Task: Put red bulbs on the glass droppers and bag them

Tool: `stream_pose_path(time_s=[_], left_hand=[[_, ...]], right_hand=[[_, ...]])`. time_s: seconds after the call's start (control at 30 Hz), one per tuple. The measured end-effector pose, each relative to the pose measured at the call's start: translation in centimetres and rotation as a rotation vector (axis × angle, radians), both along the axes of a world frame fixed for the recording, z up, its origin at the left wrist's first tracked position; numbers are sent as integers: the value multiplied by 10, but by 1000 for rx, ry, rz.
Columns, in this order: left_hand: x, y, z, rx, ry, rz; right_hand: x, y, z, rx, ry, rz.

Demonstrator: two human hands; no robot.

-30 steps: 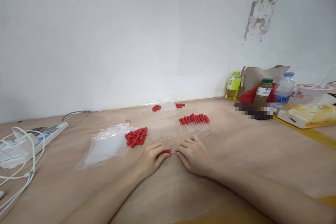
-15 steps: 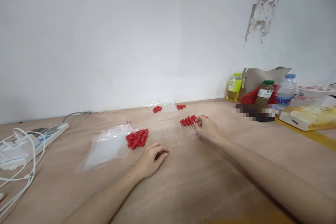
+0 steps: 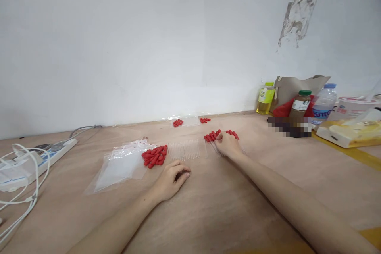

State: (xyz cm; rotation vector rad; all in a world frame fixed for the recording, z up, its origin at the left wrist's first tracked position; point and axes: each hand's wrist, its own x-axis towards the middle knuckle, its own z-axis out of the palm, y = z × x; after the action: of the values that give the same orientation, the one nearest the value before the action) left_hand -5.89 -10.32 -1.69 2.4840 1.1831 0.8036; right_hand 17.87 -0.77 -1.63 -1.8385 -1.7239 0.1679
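My right hand (image 3: 228, 144) is pinched over a row of glass droppers (image 3: 210, 136) with red rubber bulbs. Its fingertips close on the bulb of one dropper, mostly hidden by the fingers; more red bulbs show on both sides of the hand. My left hand (image 3: 174, 180) rests on the table with loosely curled fingers, thumb apart, holding nothing. Just beyond it lies a row of thin clear glass tubes (image 3: 186, 149). Left of those tubes is a pile of loose red rubber bulbs (image 3: 154, 156). Clear zip bags (image 3: 122, 166) overlap farther left.
By the wall lie clear plastic bags with red bulbs (image 3: 177, 123). A white power strip (image 3: 61, 151) and tangled cables (image 3: 37, 182) are at left. At right stand a yellow drink bottle (image 3: 265, 98), a brown bottle (image 3: 300, 105), a water bottle (image 3: 325, 101) and a tissue pack (image 3: 351, 129).
My right hand has shifted slightly left along the dropper row, uncovering more red bulbs on its right side. My left hand stays in place.
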Motion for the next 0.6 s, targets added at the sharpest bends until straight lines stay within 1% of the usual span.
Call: stream_pose_path(time_s=[0.17, 0.23, 0.27, 0.37, 0.43, 0.6], left_hand=[[1, 0, 1, -3, 9, 2], [2, 0, 1, 0, 7, 5], [2, 0, 1, -1, 7, 8], [2, 0, 2, -9, 11, 11], [2, -1, 2, -8, 16, 8], [2, -1, 2, 2, 16, -1]], right_hand=[[-7, -6, 1, 56, -99, 19], [-16, -10, 4, 57, -145, 63], [-22, -11, 6, 34, -165, 94], [-39, -12, 13, -104, -227, 145], [-48, -9, 17, -168, -252, 140], [-61, 3, 20, -260, -254, 126]])
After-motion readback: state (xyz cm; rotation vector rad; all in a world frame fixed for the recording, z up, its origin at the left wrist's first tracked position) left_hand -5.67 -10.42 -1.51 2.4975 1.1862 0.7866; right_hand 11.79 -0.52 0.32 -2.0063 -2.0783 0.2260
